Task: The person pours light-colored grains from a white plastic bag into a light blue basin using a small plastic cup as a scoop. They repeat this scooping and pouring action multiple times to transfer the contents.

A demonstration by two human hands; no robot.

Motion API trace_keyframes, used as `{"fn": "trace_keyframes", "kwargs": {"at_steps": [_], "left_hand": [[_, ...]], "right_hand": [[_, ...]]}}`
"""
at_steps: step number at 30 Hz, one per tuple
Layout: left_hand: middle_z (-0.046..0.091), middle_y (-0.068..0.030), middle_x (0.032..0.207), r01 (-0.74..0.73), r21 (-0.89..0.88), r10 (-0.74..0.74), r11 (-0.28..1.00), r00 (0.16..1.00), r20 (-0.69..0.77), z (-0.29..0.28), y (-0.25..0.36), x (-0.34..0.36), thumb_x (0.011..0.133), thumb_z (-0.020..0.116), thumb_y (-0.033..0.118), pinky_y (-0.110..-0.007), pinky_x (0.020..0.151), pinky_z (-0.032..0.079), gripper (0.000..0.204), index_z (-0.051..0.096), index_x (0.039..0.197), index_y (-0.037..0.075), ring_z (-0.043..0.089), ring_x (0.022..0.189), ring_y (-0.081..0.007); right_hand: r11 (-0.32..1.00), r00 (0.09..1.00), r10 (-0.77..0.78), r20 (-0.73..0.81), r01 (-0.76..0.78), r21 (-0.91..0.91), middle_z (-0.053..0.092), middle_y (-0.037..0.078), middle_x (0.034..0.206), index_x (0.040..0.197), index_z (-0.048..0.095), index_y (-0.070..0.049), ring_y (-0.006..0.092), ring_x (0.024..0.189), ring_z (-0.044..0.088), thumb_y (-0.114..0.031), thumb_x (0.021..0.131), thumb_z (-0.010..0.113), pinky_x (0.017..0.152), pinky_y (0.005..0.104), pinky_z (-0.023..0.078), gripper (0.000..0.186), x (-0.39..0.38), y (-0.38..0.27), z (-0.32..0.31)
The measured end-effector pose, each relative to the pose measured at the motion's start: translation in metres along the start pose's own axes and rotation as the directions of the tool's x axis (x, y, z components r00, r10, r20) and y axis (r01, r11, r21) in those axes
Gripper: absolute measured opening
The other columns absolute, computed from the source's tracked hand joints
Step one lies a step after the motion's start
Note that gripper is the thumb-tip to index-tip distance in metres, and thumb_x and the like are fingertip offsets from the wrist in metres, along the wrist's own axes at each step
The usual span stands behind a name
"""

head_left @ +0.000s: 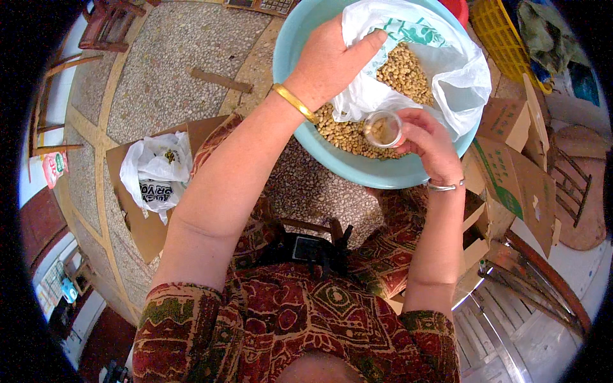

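Observation:
A light blue basin (365,179) holds tan, bean-like kernels (345,137), whose exact kind I cannot tell. Inside it lies a white plastic bag (461,80) with green print, its mouth open and more of the kernels within. My left hand (329,64) grips the bag's left edge, thumb on top and the other fingers hidden beneath. In my right hand (431,142) is a small clear plastic cup (383,129), tilted, with some tan contents. The cup is just over the kernels, close to the bag's near edge.
To the left, a white plastic bag (156,167) rests on flattened cardboard (137,226). Open cardboard boxes (514,169) stand right of the basin, with a yellow basket (501,41) beyond. A wooden stick (220,80) lies on the speckled floor (182,45).

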State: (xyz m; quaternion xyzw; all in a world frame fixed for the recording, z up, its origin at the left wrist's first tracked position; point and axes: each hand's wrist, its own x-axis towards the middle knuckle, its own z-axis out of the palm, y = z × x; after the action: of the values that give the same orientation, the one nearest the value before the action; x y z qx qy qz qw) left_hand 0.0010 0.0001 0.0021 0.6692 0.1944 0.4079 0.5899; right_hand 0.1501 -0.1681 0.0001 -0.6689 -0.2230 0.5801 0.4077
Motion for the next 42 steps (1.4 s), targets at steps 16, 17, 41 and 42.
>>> {"fn": "trace_keyframes", "kwargs": {"at_steps": [16, 17, 41, 42], "left_hand": [[0.065, -0.0133, 0.083, 0.101, 0.219, -0.1, 0.97, 0.995, -0.017, -0.002, -0.009, -0.002, 0.085, 0.056, 0.035, -0.036, 0.068, 0.048, 0.035, 0.06, 0.101, 0.004, 0.063, 0.076, -0.0284], [0.065, -0.0134, 0.083, 0.085, 0.218, -0.084, 0.972, 0.996, -0.016, -0.001, -0.009, -0.001, 0.085, 0.056, 0.035, -0.036, 0.068, 0.048, 0.035, 0.06, 0.1, 0.004, 0.063, 0.076, -0.0286], [0.059, -0.0033, 0.094, 0.235, -0.11, -0.245, 0.966, 0.966, -0.088, 0.002, -0.005, 0.008, 0.093, 0.044, 0.018, -0.028, 0.074, 0.045, 0.027, 0.055, 0.106, -0.003, 0.054, 0.084, -0.0124], [0.059, -0.003, 0.093, 0.259, -0.153, -0.273, 0.954, 0.959, -0.08, 0.003, -0.006, 0.008, 0.093, 0.045, 0.019, -0.027, 0.074, 0.045, 0.027, 0.055, 0.106, -0.003, 0.054, 0.084, -0.0119]], "right_hand": [[0.376, 0.475, -0.85, -0.228, 0.243, -0.894, 0.059, 0.012, 0.099, 0.104, 0.058, -0.005, 0.0244, 0.091, 0.056, -0.014, 0.066, 0.075, 0.077, 0.0314, 0.046, 0.043, 0.026, -0.001, -0.02], [0.277, 0.447, -0.88, -0.159, 0.211, -0.938, 0.059, 0.013, 0.1, 0.104, 0.058, -0.006, 0.0264, 0.095, 0.055, -0.014, 0.064, 0.075, 0.08, 0.0323, 0.046, 0.045, 0.027, -0.001, -0.021], [0.873, 0.886, -0.389, 0.251, 0.442, -0.208, 0.055, 0.003, 0.104, 0.108, 0.056, -0.005, 0.0125, 0.09, 0.053, -0.014, 0.069, 0.072, 0.078, 0.0263, 0.044, 0.043, -0.008, 0.009, 0.012], [0.84, 0.898, -0.342, 0.279, 0.425, -0.337, 0.055, 0.004, 0.103, 0.107, 0.056, -0.005, 0.0133, 0.09, 0.053, -0.016, 0.069, 0.072, 0.077, 0.0265, 0.044, 0.043, -0.007, 0.008, 0.016]]}}
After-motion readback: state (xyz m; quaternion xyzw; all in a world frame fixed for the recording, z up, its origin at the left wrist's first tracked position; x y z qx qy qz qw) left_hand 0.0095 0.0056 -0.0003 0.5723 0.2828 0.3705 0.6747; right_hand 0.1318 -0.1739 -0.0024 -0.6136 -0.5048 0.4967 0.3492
